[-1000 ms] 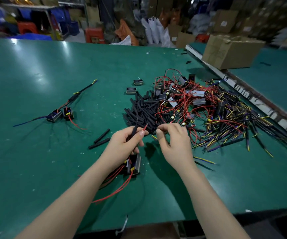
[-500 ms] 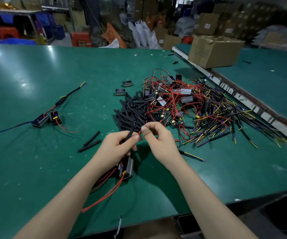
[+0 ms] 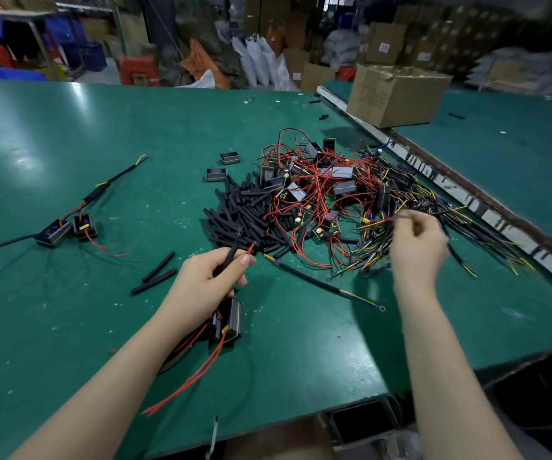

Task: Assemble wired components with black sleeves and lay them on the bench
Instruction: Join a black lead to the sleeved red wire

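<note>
My left hand (image 3: pixel 206 280) pinches a black sleeve (image 3: pixel 231 254) with a red wire tip poking out beside it; a black component (image 3: pixel 229 322) with red leads hangs under that hand. My right hand (image 3: pixel 417 244), blurred, is over the pile of yellow and blue cables (image 3: pixel 410 220) with its fingers curled on a thin wire. A heap of black sleeves (image 3: pixel 244 217) lies mid-bench next to red-wired components (image 3: pixel 314 184). A finished assembly (image 3: pixel 65 227) lies on the green bench (image 3: pixel 102 327) at the left.
Two loose sleeves (image 3: pixel 155 277) lie left of my left hand, and a single black cable (image 3: pixel 321 283) lies between my hands. Two small black boxes (image 3: pixel 223 166) sit behind the sleeve heap. A cardboard box (image 3: pixel 397 94) stands at the back right beside a metal divider rail (image 3: pixel 467 197).
My right hand has left the left hand and moved right to the cable pile. The left hand keeps its hold on the sleeve and wire.
</note>
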Demonstrator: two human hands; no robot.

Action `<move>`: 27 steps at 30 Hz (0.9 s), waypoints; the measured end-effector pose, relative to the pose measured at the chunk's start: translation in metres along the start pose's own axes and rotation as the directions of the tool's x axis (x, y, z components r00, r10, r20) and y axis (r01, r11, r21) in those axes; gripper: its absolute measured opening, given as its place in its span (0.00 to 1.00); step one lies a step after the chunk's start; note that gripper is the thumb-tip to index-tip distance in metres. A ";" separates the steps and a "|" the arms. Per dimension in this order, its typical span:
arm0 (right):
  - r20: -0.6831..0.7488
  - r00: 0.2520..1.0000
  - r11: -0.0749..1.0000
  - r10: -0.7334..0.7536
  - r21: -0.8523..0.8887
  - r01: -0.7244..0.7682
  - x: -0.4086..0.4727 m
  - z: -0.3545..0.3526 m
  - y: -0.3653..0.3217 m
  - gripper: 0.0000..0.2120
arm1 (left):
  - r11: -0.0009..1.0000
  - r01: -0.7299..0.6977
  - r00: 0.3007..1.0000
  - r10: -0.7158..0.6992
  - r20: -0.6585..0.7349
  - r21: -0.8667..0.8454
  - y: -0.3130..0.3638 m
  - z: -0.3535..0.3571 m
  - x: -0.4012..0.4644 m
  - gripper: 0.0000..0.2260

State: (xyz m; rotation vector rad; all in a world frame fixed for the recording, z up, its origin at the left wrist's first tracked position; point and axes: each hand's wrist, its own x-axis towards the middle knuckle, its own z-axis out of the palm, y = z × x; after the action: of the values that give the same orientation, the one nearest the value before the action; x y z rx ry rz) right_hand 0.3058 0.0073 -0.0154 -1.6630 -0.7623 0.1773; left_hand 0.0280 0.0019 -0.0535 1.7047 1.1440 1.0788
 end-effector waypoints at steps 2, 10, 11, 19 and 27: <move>-0.030 0.994 0.940 0.101 -0.326 -0.105 0.021 -0.013 0.015 0.12 | 1.000 -0.009 1.000 0.009 -0.015 -0.003 0.000 0.001 0.000 0.08; 0.185 0.955 0.795 0.230 -0.602 -0.075 0.028 -0.017 0.022 0.18 | 1.000 0.003 0.999 -0.002 -0.041 0.025 0.003 0.001 0.000 0.07; 0.179 0.956 0.802 0.233 -0.591 -0.085 0.026 -0.018 0.020 0.20 | 1.000 0.003 0.999 -0.001 -0.047 0.027 0.003 0.001 0.000 0.07; 0.398 0.873 0.680 0.283 -0.725 0.110 0.010 -0.027 0.019 0.12 | 0.998 0.012 0.998 -0.008 -0.065 0.058 0.006 0.002 -0.001 0.07; 0.361 0.864 0.657 0.351 -0.753 0.047 0.006 -0.012 0.002 0.24 | 0.998 0.009 0.998 -0.005 -0.066 0.062 0.006 0.001 -0.003 0.08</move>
State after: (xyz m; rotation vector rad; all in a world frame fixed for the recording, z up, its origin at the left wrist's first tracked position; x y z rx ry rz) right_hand 0.3173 0.0006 -0.0129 -2.5417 -1.1670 0.4679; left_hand 0.0304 -0.0026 -0.0488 1.7228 1.2358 1.1122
